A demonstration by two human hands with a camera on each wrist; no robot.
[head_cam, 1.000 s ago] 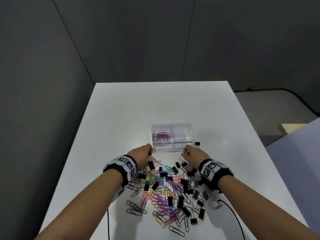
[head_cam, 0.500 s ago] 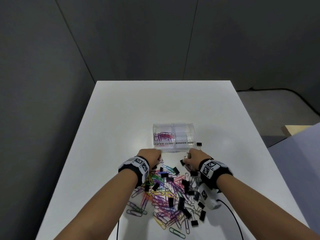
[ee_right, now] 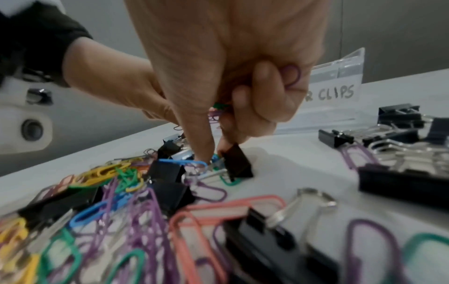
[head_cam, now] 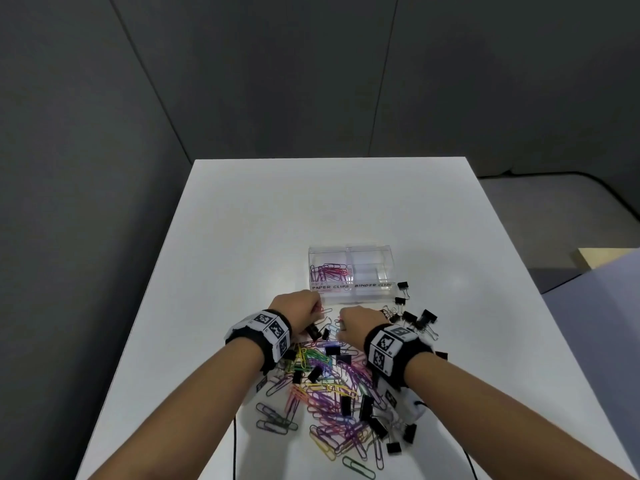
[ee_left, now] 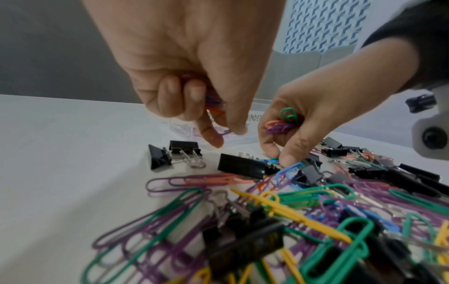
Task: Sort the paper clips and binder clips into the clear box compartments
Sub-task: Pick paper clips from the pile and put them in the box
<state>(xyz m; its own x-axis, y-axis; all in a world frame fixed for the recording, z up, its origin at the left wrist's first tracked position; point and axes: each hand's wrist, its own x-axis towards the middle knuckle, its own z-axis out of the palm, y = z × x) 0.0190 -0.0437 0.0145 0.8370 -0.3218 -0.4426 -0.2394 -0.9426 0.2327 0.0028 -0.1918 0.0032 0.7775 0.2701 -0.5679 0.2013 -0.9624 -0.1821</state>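
A clear two-compartment box (head_cam: 349, 293) stands mid-table; its left "PAPER CLIPS" side holds several paper clips, and its right "BINDER CLIPS" side looks bare. A mixed pile (head_cam: 329, 386) of coloured paper clips and black binder clips lies in front of it. My left hand (head_cam: 300, 306) hovers at the pile's far edge. It holds purple and orange paper clips (ee_left: 213, 103) in curled fingers, thumb and forefinger pointing down. My right hand (head_cam: 356, 320) keeps green, orange and purple paper clips (ee_left: 284, 123) bunched in its fingers. Its thumb and forefinger reach a blue paper clip (ee_right: 184, 163) beside a black binder clip (ee_right: 237, 165).
Several black binder clips (head_cam: 414, 318) lie loose right of my right hand, and one (head_cam: 403, 286) sits by the box's right end. Stray paper clips (head_cam: 273, 419) reach toward the near table edge. A black cable (head_cam: 467, 462) trails off at the lower right.
My right hand has moved left toward the left hand, uncovering binder clips at its right. The left hand has shifted slightly right along the box front.
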